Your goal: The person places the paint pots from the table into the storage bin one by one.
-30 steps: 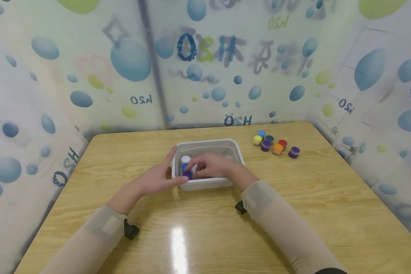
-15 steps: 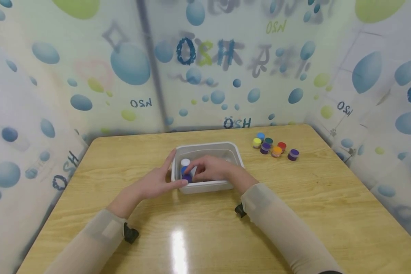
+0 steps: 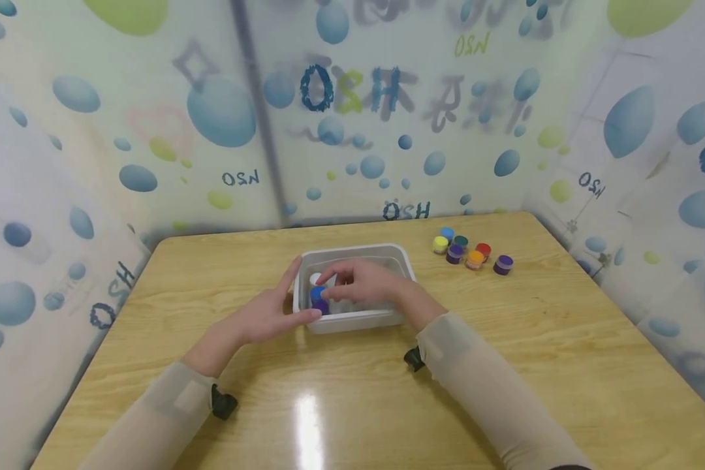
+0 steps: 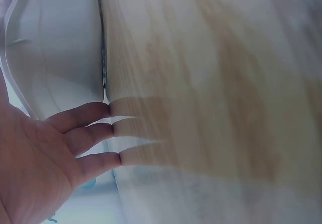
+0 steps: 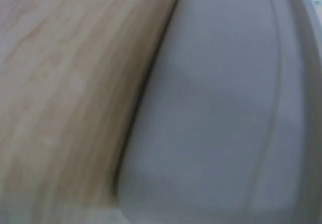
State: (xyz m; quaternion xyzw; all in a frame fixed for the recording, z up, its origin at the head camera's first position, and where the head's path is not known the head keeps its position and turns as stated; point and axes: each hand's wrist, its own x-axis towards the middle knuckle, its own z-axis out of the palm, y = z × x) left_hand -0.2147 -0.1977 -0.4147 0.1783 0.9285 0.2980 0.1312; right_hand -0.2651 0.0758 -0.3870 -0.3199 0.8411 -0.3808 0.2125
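Note:
My left hand (image 3: pixel 266 314) braces the left end of a light grey plastic tub (image 3: pixel 382 318). Its thumb lies along the near rim, its index finger along the left wall. In the left wrist view, the other fingers (image 4: pixel 93 138) are straight, their tips at the table beside the tub. Over the tub's inside hovers my right hand (image 3: pixel 361 281), thumb and index finger apart near the small lidded jars. A white jar (image 3: pixel 315 279), a blue jar (image 3: pixel 318 293) and a purple jar (image 3: pixel 320 306) stand in a row at the left end. The right wrist view shows only the tub's outer wall (image 5: pixel 216 113).
At the back right of the wooden table (image 3: pixel 258 418) stands a group of several small jars, among them a yellow jar (image 3: pixel 440 245), an orange jar (image 3: pixel 474 259) and a red jar (image 3: pixel 484 250). A purple jar (image 3: pixel 503 264) stands slightly apart. A patterned curtain (image 3: pixel 352 150) hangs behind.
My right hand has risen a little inside the tub, its thumb and index finger drawing away from the jars' row. The left hand stays at the tub's left end.

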